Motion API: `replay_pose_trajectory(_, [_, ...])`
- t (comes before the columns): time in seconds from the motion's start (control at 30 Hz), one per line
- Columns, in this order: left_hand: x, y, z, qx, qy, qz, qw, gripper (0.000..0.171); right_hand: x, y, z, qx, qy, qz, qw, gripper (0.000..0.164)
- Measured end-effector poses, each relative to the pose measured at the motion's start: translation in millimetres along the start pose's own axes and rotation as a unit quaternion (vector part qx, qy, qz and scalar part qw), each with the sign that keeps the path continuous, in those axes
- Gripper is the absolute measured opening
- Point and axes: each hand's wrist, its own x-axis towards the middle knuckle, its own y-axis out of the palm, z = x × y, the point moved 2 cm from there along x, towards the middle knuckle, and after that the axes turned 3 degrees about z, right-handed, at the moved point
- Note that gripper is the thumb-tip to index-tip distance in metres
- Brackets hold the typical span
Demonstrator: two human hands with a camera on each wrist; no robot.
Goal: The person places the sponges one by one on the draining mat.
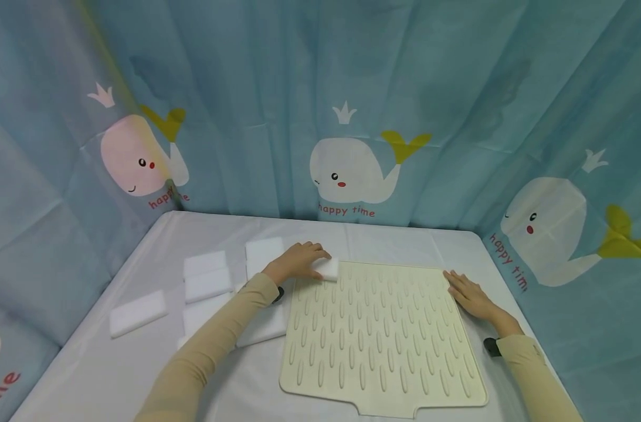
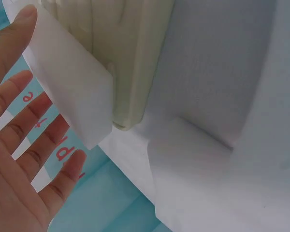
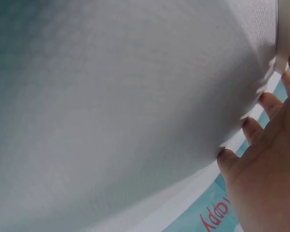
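My left hand (image 1: 299, 261) pinches a white sponge block (image 1: 328, 270) at the far left corner of a cream mat (image 1: 379, 366) with raised oval ridges. In the left wrist view, the thumb lies over one face of the block (image 2: 72, 77) and the fingers reach along its other side. The block stands on edge by the mat's corner there. Over at the mat's far right corner, my right hand (image 1: 472, 299) rests with its fingers extended, fingertips at the mat's edge. The right wrist view shows that hand (image 3: 266, 179) on the white tabletop, holding nothing.
Several more white sponge blocks lie left of the mat, among them one apart at the far left (image 1: 138, 313) and one behind the left wrist (image 1: 263, 253). The left forearm covers part of the group. A blue curtain (image 1: 278, 88) with whales hangs around the white table (image 1: 82, 375).
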Motion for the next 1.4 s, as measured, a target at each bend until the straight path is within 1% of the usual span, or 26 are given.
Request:
replay_pose_trajectory(0.17, [-0.8, 1.7, 2.0, 0.001, -0.007, 0.002, 1.0000, 0.060, 2.2, 1.1, -0.9, 0.003, 0.003, 0.002, 1.000, 0.053])
replay_pose_trajectory(0.33, [-3.1, 2.5, 4.1, -0.002, -0.004, -0.007, 1.0000, 0.061, 2.5, 2.8, -2.4, 0.004, 0.002, 0.001, 1.000, 0.053])
replay_pose_trajectory(0.43, [-6.3, 2.5, 5.6, -0.003, 0.000, -0.016, 0.9999, 0.062, 0.5, 3.4, -3.0, -0.001, 0.005, 0.001, 1.000, 0.052])
replay_pose_trajectory(0.53, [-12.3, 1.6, 8.9, 0.000, -0.005, -0.023, 0.9997, 0.063, -1.3, 3.5, -2.5, -0.001, 0.008, 0.000, 1.000, 0.052])
replay_pose_trajectory(0.73, [-32.1, -5.6, 19.1, -0.007, -0.027, -0.038, 0.9989, 0.063, -1.0, 2.9, -1.1, 0.000, 0.004, -0.004, 1.000, 0.052])
replay_pose_trajectory(1.03, [-68.9, -14.8, 33.4, -0.015, -0.019, -0.077, 0.9967, 0.059, -1.9, 1.1, 0.2, 0.001, -0.001, -0.004, 1.000, 0.052])
replay_pose_trajectory(1.27, [-93.2, -14.4, 43.5, -0.020, -0.029, -0.086, 0.9957, 0.057, -1.6, 1.3, -0.1, -0.002, -0.003, -0.003, 1.000, 0.052])
replay_pose_trajectory(1.4, [-105.3, -13.4, 48.1, -0.022, -0.040, -0.080, 0.9957, 0.057, -0.7, 1.4, 0.2, -0.004, -0.002, -0.005, 1.000, 0.052])
